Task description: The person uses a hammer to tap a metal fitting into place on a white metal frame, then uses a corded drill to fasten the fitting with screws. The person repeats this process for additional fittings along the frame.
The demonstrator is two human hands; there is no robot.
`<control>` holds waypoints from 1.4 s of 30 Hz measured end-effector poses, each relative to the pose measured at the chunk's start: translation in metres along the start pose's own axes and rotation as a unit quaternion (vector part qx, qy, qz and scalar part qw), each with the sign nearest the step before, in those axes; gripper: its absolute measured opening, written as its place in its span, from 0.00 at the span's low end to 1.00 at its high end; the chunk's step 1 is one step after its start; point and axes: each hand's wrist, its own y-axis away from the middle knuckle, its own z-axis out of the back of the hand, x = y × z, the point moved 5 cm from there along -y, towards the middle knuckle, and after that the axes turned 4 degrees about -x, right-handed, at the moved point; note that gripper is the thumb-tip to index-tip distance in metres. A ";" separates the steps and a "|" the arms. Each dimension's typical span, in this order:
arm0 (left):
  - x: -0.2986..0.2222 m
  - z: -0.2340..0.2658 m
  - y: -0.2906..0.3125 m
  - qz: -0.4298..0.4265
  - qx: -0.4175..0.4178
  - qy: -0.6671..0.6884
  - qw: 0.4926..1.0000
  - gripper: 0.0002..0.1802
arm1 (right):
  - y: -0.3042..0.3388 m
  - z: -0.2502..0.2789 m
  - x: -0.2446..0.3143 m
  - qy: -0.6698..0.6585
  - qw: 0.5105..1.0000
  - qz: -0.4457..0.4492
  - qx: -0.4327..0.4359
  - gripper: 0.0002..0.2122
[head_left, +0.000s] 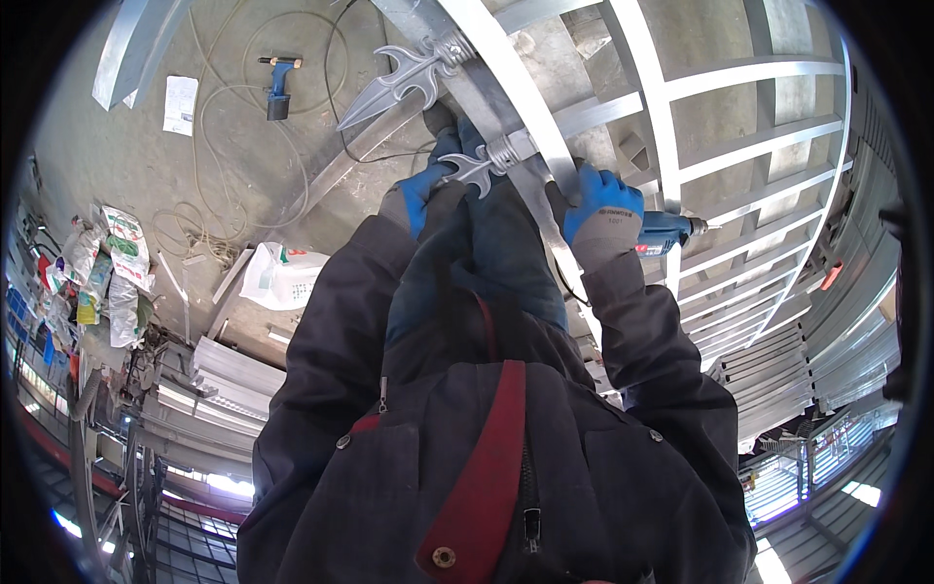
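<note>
My left hand, in a blue and grey glove, is closed around the pointed end of a silver spearhead finial. The finial's blade is mostly hidden by the glove, while its curved prongs and ringed collar show. A matching spearhead finial sits farther off on the same metalwork. On the right, my gloved right hand is closed by a curved metal bar, with a blue power drill coming out from under it. The drill's chuck points right. Its handle is hidden beneath the hand.
A large silver metal grille spreads across the right. On the floor at left lie a blue cordless tool, a paper sheet, looped hoses and cable, and a white bag. Several plastic bags are piled far left, near stacked metal profiles.
</note>
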 end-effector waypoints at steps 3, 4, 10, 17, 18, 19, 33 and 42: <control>-0.004 0.001 0.000 -0.003 -0.016 -0.002 1.000 0.24 | 0.000 0.003 0.000 -0.001 1.000 -0.001 0.001 0.19; -0.006 0.002 0.000 -0.001 -0.021 -0.005 1.000 0.23 | 0.000 0.004 0.001 -0.005 1.000 -0.001 -0.002 0.19; -0.017 0.001 0.003 -0.010 -0.028 0.020 0.999 0.20 | -0.003 0.007 0.003 0.017 1.000 -0.008 0.014 0.20; -0.022 0.006 0.000 -0.011 -0.020 0.009 1.000 0.18 | -0.004 0.005 0.002 0.009 0.999 -0.021 0.042 0.21; -0.023 0.007 -0.001 -0.009 -0.018 0.003 1.000 0.18 | -0.005 0.006 0.002 0.008 0.999 -0.018 0.039 0.21; -0.025 0.011 -0.004 -0.012 -0.019 0.002 1.000 0.19 | -0.005 0.006 0.002 0.006 0.999 -0.018 0.037 0.21; -0.014 0.001 -0.009 0.025 0.018 -0.002 1.000 0.21 | -0.002 0.005 -0.001 -0.014 0.999 -0.012 0.036 0.21; 0.005 0.002 -0.022 -0.029 0.090 0.040 0.995 0.15 | -0.004 0.005 -0.003 -0.030 0.996 -0.034 0.074 0.20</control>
